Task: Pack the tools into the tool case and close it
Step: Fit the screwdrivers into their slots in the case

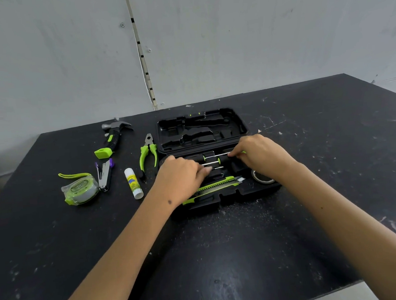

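We look down on a black, scuffed table where a black tool case lies open, its lid half laid back toward the grey wall and showing bare moulded recesses. Both hands work over the near half of the case. Our left hand rests on the left side of the tray, fingers bent down over the screwdrivers, which lie side by side in their slots with green collars and thin steel shafts showing; whether those fingers actually clamp a handle we cannot tell, since the knuckles hide it. Our right hand reaches in from the right, its fingertips drawn together on the far end of the uppermost screwdriver shaft, pinching or pressing it at the slot. Nearer us in the tray, a green and black utility knife sits in its long recess, and a roll of tape lies in the right corner just below the right wrist. Still outside the case, to the left on the table, are the pliers just beside the case edge, a glue stick, a small folding tool with purple trim, a green tape measure and, farther back, a hammer.
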